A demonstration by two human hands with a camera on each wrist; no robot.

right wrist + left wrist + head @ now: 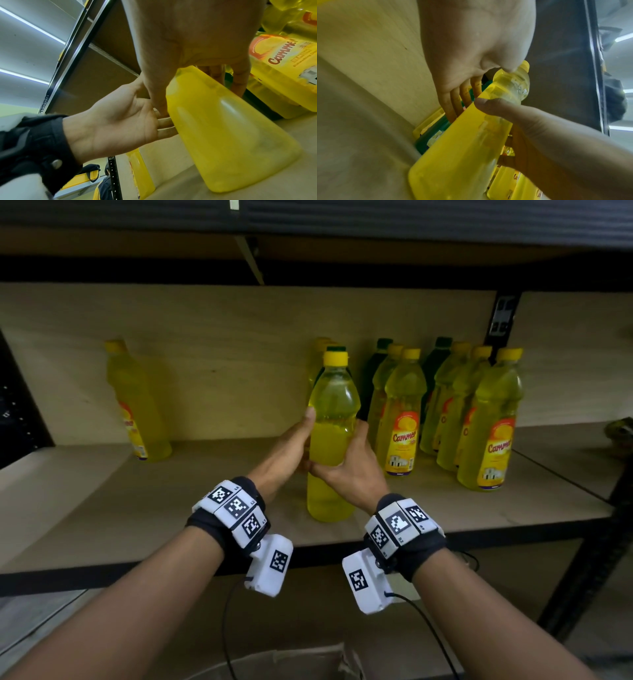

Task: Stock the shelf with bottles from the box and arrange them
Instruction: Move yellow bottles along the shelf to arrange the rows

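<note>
A yellow bottle (pixel 331 436) with a yellow cap stands upright on the wooden shelf (pixel 171 508), its label turned away from me. My left hand (pixel 295 444) holds its left side, thumb pointing up the neck and fingers behind. My right hand (pixel 354 465) grips it from the right, thumb across the front. In the left wrist view, the left hand (pixel 471 60) has its fingers behind the bottle (pixel 462 148). The right wrist view shows the right hand (pixel 197 54) round the bottle (pixel 223 128), whose base rests on the board.
Several labelled yellow bottles (pixel 402 419) and dark green ones (pixel 378 361) stand in rows just to the right. One lone yellow bottle (pixel 137 405) stands at the far left. A black upright post (pixel 501 320) rises at the back right. A cardboard box (pixel 291 660) lies below.
</note>
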